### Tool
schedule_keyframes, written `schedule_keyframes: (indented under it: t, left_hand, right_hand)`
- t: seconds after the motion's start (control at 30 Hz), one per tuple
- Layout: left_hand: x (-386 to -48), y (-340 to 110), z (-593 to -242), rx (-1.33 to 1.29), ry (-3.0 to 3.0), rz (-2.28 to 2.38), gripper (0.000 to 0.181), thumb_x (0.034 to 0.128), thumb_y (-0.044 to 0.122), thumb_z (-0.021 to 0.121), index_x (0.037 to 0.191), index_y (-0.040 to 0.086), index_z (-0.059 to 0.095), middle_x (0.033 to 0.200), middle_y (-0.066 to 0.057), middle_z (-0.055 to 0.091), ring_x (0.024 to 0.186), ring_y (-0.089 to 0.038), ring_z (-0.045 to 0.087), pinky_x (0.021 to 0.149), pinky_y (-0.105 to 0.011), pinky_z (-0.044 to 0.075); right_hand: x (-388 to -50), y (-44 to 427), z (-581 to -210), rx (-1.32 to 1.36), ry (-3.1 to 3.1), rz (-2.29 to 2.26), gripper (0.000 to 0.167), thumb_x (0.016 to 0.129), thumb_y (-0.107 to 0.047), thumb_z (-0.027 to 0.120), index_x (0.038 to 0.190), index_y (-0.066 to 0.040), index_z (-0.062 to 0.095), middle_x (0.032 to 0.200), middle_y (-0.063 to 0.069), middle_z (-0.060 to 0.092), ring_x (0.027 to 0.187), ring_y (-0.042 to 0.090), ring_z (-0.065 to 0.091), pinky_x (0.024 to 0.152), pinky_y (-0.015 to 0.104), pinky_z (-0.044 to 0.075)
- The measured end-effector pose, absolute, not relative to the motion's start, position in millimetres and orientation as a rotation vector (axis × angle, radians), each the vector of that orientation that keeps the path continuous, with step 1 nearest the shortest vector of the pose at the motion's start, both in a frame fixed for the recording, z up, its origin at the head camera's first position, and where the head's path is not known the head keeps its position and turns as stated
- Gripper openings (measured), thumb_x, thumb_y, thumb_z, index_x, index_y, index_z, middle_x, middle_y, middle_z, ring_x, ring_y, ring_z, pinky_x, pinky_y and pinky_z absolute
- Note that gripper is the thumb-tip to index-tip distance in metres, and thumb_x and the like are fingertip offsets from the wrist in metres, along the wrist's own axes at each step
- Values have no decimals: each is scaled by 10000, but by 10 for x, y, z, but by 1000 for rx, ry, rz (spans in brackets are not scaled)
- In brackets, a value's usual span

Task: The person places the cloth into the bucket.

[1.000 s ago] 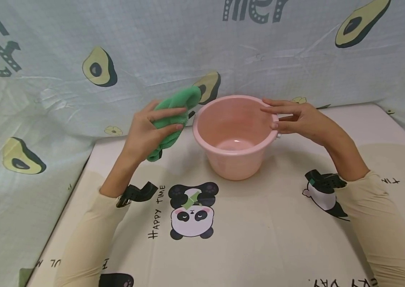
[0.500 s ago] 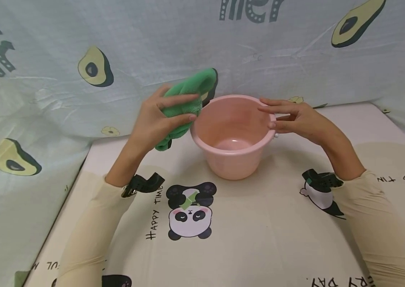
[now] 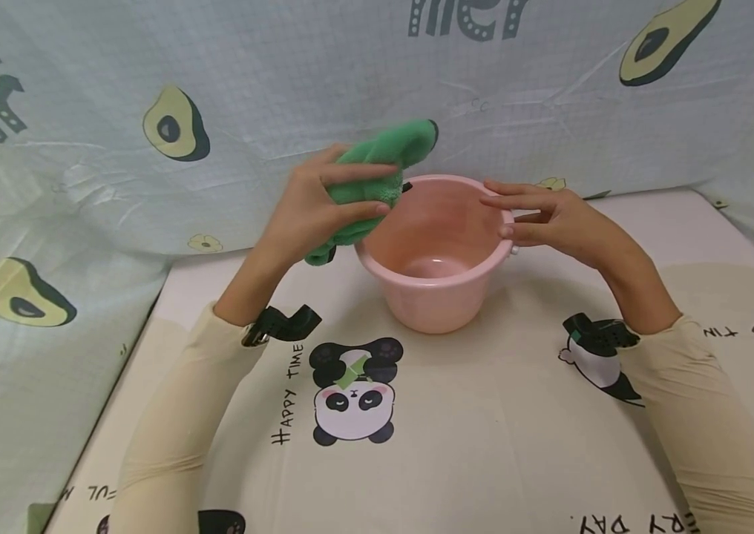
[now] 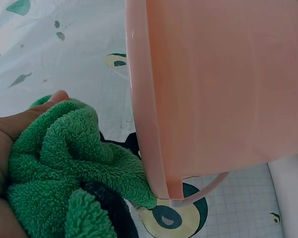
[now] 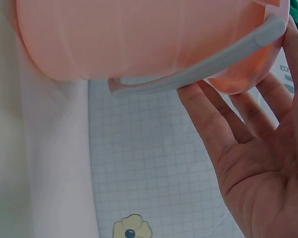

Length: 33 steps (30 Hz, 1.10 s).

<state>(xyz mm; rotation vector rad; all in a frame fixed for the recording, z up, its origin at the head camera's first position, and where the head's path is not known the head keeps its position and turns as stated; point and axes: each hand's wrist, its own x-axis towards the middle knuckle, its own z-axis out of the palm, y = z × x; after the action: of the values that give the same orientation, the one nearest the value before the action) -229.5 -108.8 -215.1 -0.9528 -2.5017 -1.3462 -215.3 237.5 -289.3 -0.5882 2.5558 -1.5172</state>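
Observation:
My left hand (image 3: pixel 303 208) grips a bunched green towel (image 3: pixel 392 148) with dark edging, up beside the left rim of a pink plastic bucket (image 3: pixel 433 305). The towel's right end reaches over the rim in the head view. In the left wrist view the fluffy towel (image 4: pixel 54 148) lies close against the rim. On the bucket's other side, my right hand (image 3: pixel 571 226) holds the rim between thumb and fingers. The right wrist view shows a pale grey handle (image 5: pixel 203 69) hanging along the bucket's side, with a fingertip touching it.
The bucket stands upright on a cream tabletop cover (image 3: pixel 457 445) printed with pandas and lettering. Behind it rises a pale sheet (image 3: pixel 270 89) with avocado prints. A black wrist strap (image 3: pixel 283 324) sits on the left sleeve, another strap (image 3: pixel 600 332) on the right.
My left hand has carried the towel right and upward, from beside the bucket to over its left rim. My right hand and the bucket have stayed in place.

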Motion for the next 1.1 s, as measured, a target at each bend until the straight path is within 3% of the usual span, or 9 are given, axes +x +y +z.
schedule_keyframes:
  t: [0.37, 0.7, 0.9, 0.97, 1.1]
  left_hand:
    - [-2372, -870, -2082, -1014, -2520, -1320, 409, 799, 245, 897, 1191, 227, 784, 1305, 47, 662, 1145, -106, 586, 953, -296, 497]
    - [-2398, -566, -2041, -1036, -2318, -1476, 419, 790, 176, 902, 1188, 131, 778, 1295, -24, 640, 1146, -143, 586, 937, -283, 515]
    - [-2457, -466, -1952, -1162, -2404, -1226, 385, 811, 222, 888, 1175, 148, 787, 1220, -16, 692, 1118, -126, 579, 939, -253, 486]
    - [-2484, -443, -1903, -1239, -2454, -1096, 399, 824, 208, 877, 1206, 154, 774, 1216, -10, 711, 1126, -135, 576, 954, -263, 469]
    - [-2537, -407, -1799, -1383, -2554, -829, 571, 846, 164, 850, 1383, 196, 660, 1359, -9, 659, 1225, -146, 563, 1005, -263, 455]
  right_hand:
    - [-2143, 2385, -2907, -584, 2568, -1494, 492, 984, -230, 702, 1456, -286, 576, 1598, -158, 387, 1291, 105, 533, 873, 192, 545]
    - [-2118, 2388, -2899, -577, 2552, -1514, 489, 986, -245, 700, 1458, -279, 575, 1600, -168, 381, 1308, 93, 515, 884, 196, 544]
    - [-2127, 2393, -2898, -595, 2548, -1508, 491, 989, -234, 695, 1463, -269, 570, 1607, -149, 375, 1407, 169, 427, 878, 193, 543]
    - [-2123, 2396, -2899, -598, 2547, -1502, 494, 990, -232, 693, 1466, -268, 566, 1615, -129, 368, 1442, 189, 380, 877, 192, 541]
    - [-2102, 2399, -2893, -544, 2536, -1510, 506, 982, -226, 702, 1469, -256, 566, 1622, -65, 363, 1402, 254, 443, 863, 197, 546]
